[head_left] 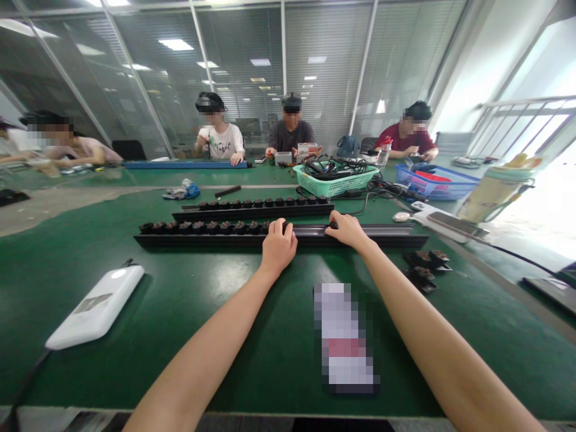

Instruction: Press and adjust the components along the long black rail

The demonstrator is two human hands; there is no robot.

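Note:
A long black rail (220, 241) lies crosswise in front of me, its left half lined with a row of small black blocks (198, 228) that have brownish tops. My left hand (278, 247) is closed over the rail at the right end of that row, its fingers around a black block that they mostly hide. Farther right, my right hand (347, 230) pinches another small black block (332, 225) at the rail's channel. Between the hands a bare stretch of channel (310, 230) shows. Several loose black blocks (423, 270) lie on the table to the right.
Behind is a second black rail (252, 211) with blocks. A phone (344, 339) lies between my forearms, a white power bank (96, 306) at left. A green basket (335, 182) of cables, a blue basket (436, 183) and a bottle (497, 189) stand beyond. Several people sit across.

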